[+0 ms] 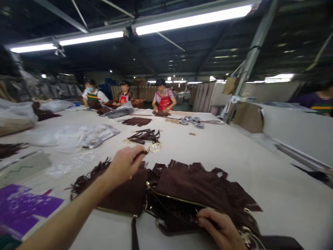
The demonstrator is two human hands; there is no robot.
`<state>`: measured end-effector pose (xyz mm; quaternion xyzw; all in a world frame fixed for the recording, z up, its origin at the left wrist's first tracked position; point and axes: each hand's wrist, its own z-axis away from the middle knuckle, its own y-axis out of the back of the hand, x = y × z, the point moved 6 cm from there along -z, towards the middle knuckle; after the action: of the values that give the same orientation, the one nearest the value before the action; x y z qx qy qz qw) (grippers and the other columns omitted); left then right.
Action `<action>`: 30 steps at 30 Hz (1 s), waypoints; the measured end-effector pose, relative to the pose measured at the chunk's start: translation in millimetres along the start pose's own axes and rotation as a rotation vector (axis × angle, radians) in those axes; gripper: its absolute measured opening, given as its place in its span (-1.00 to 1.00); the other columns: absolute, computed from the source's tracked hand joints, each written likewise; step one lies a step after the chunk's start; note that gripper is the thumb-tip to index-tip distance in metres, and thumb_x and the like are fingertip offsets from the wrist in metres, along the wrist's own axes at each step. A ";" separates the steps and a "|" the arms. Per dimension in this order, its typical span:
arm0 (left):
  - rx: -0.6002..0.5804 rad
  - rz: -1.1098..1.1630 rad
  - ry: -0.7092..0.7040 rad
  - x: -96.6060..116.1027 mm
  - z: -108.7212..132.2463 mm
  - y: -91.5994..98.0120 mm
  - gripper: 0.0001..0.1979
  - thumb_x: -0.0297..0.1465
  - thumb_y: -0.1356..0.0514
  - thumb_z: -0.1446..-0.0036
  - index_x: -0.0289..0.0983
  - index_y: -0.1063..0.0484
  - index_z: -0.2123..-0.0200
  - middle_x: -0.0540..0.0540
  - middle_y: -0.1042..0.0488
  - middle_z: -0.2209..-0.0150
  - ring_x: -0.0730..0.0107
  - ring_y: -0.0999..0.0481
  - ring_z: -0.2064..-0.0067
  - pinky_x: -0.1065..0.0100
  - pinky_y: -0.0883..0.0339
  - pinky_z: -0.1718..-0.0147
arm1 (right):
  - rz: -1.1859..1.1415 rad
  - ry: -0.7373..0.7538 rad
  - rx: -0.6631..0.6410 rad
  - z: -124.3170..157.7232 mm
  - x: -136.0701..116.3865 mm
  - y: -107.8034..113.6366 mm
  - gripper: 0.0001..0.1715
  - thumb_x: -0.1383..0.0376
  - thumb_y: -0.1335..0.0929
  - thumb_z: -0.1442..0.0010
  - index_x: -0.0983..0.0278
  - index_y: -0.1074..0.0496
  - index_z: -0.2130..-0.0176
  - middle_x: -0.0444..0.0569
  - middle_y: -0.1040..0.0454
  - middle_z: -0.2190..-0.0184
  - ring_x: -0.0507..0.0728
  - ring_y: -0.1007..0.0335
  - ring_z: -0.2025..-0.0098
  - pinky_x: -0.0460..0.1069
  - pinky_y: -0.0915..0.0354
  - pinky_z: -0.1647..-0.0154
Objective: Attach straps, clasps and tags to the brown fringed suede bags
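Note:
My left hand (127,161) is raised over a dark brown fringed bag (122,194), fingers pinched on a short dark piece with a gold metal ring (155,148) at its end. To the right, a second brown fringed bag (192,184) lies with its gold zipper open. At that opening is my right hand (221,225), thumb and fingers pressed together; what they pinch is too small and blurred to name. A dark strap (134,232) hangs from the left bag's zipper end. Gold rings (247,236) lie beside my right wrist.
Ahead lies a pile of brown straps with gold clasps (144,136), then a fringed brown piece (136,121) and grey rolls (192,121). Clear plastic bags (75,135) and a purple sheet (26,205) are at left. Several co-workers (163,99) are at the table's far side.

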<state>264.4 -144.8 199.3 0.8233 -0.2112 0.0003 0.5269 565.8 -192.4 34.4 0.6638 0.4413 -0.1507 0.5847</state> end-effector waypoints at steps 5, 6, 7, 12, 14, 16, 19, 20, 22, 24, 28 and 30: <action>-0.106 0.047 -0.219 130.7 42.8 -94.9 -0.84 -0.49 -0.02 -0.21 -0.24 -0.37 0.35 -0.05 -0.50 0.42 0.26 -0.42 0.39 0.29 -0.12 0.36 | -0.333 -0.037 0.086 2.0 -3.3 5.8 -0.62 0.02 -0.32 -0.22 0.21 -0.43 0.47 -0.14 -0.42 0.54 0.06 -0.30 0.47 -0.09 -0.23 0.41; -0.106 0.055 -0.207 139.9 46.3 -111.4 -0.84 -0.51 -0.02 -0.21 -0.24 -0.36 0.36 -0.05 -0.50 0.42 0.25 -0.42 0.39 0.28 -0.12 0.36 | -0.380 -0.046 0.088 2.9 -4.3 5.2 -0.62 0.04 -0.33 -0.21 0.23 -0.41 0.49 -0.15 -0.40 0.55 0.04 -0.26 0.51 -0.10 -0.20 0.46; -0.098 0.062 -0.186 144.8 48.0 -124.2 -0.84 -0.52 -0.02 -0.21 -0.24 -0.36 0.36 -0.06 -0.50 0.41 0.24 -0.43 0.38 0.28 -0.11 0.36 | -0.423 -0.063 0.094 3.5 -4.1 4.6 -0.63 0.05 -0.34 -0.20 0.23 -0.40 0.49 -0.16 -0.39 0.56 0.01 -0.20 0.56 -0.10 -0.15 0.52; -0.021 0.094 -0.158 146.6 48.8 -140.0 -0.80 -0.54 0.02 -0.23 -0.23 -0.34 0.36 -0.06 -0.48 0.42 0.20 -0.41 0.37 0.24 -0.10 0.35 | -0.546 -0.133 0.108 2.7 2.1 1.0 -0.70 0.12 -0.34 -0.17 0.25 -0.40 0.48 -0.19 -0.35 0.60 -0.05 0.00 0.66 -0.11 0.04 0.66; -0.001 0.091 -0.183 147.2 50.3 -137.4 -0.80 -0.55 0.02 -0.21 -0.23 -0.34 0.38 -0.06 -0.47 0.43 0.20 -0.40 0.38 0.24 -0.09 0.35 | -0.558 -0.139 0.106 1.8 2.8 0.8 -0.71 0.13 -0.35 -0.15 0.25 -0.39 0.49 -0.19 -0.33 0.61 -0.05 0.00 0.66 -0.11 0.06 0.67; 0.013 0.088 -0.196 147.7 52.2 -136.5 -0.80 -0.55 0.02 -0.21 -0.24 -0.34 0.37 -0.06 -0.46 0.44 0.20 -0.40 0.39 0.24 -0.08 0.35 | -0.565 -0.144 0.109 1.4 2.5 1.5 -0.71 0.14 -0.35 -0.15 0.25 -0.38 0.50 -0.19 -0.32 0.61 -0.05 -0.01 0.65 -0.11 0.07 0.67; 0.019 0.095 -0.217 149.5 55.3 -140.0 -0.78 -0.54 0.03 -0.22 -0.24 -0.36 0.37 -0.07 -0.46 0.44 0.22 -0.39 0.39 0.24 -0.06 0.34 | -0.571 -0.140 0.111 1.0 0.8 2.6 -0.72 0.16 -0.34 -0.15 0.26 -0.38 0.51 -0.19 -0.32 0.61 -0.05 -0.02 0.64 -0.11 0.06 0.65; 0.015 0.106 -0.227 150.7 56.5 -141.7 -0.77 -0.54 0.04 -0.22 -0.24 -0.37 0.37 -0.07 -0.46 0.44 0.22 -0.39 0.38 0.24 -0.06 0.34 | -0.572 -0.134 0.113 0.8 0.2 2.9 -0.73 0.17 -0.34 -0.15 0.26 -0.38 0.51 -0.19 -0.32 0.60 -0.05 -0.03 0.63 -0.11 0.06 0.65; -0.012 0.159 -0.245 154.4 58.9 -144.4 -0.76 -0.55 0.04 -0.20 -0.24 -0.40 0.33 -0.08 -0.46 0.41 0.22 -0.40 0.35 0.24 -0.06 0.32 | -0.585 -0.121 0.123 0.1 -0.5 3.4 -0.73 0.16 -0.34 -0.16 0.26 -0.39 0.50 -0.20 -0.31 0.60 -0.05 -0.02 0.63 -0.12 0.04 0.64; -0.053 0.262 -0.233 158.2 60.7 -144.7 -0.75 -0.56 0.00 -0.16 -0.22 -0.43 0.24 -0.07 -0.47 0.34 0.22 -0.42 0.30 0.25 -0.07 0.29 | -0.613 -0.110 0.146 -0.6 -0.5 4.2 -0.73 0.15 -0.35 -0.16 0.26 -0.40 0.48 -0.21 -0.29 0.59 -0.04 -0.04 0.62 -0.12 0.00 0.61; -0.102 0.509 -0.076 160.9 58.2 -142.1 -0.81 -0.43 -0.06 -0.21 -0.18 -0.48 0.25 -0.05 -0.46 0.29 0.26 -0.44 0.23 0.29 -0.13 0.25 | -0.666 -0.088 0.172 -1.6 -1.4 5.2 -0.69 0.10 -0.39 -0.15 0.26 -0.43 0.47 -0.19 -0.31 0.57 0.00 -0.14 0.53 -0.11 -0.09 0.51; -0.090 0.571 0.024 159.7 53.7 -144.1 -0.75 -0.35 -0.05 -0.24 -0.22 -0.47 0.41 -0.05 -0.43 0.34 0.30 -0.42 0.27 0.31 -0.14 0.28 | -0.646 -0.087 0.172 -1.2 -2.2 5.4 -0.66 0.07 -0.39 -0.16 0.27 -0.44 0.47 -0.18 -0.33 0.57 0.01 -0.17 0.50 -0.10 -0.12 0.48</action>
<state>448.1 -195.7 86.0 0.7063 -0.4280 0.1491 0.5438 568.3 -191.9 39.8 0.5295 0.5890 -0.3930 0.4671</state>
